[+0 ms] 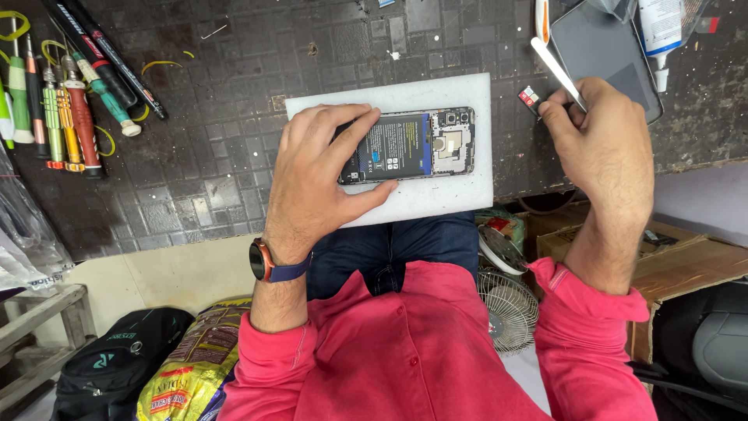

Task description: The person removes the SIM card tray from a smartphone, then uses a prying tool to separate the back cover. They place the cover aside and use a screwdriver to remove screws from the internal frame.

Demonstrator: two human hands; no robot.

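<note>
Covering the opened phone's point(417, 144) lower end with left hand point(319, 175), right hand point(604, 144) hiding tweezers' point(557, 72) grip

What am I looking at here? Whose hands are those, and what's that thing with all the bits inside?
There is one picture, taken by a camera worn on a person's head, looking down, so you see their own arms in pink sleeves.

The left hand, with a watch on its wrist, holds down an opened phone. Its back cover is off, so the battery and small parts inside show. The phone lies on a white board on a dark work mat.

The right hand holds white tweezers near a tiny card tray.

To the left lie screwdrivers with coloured handles. At the top right is a dark flat cover and a white tube.
</note>
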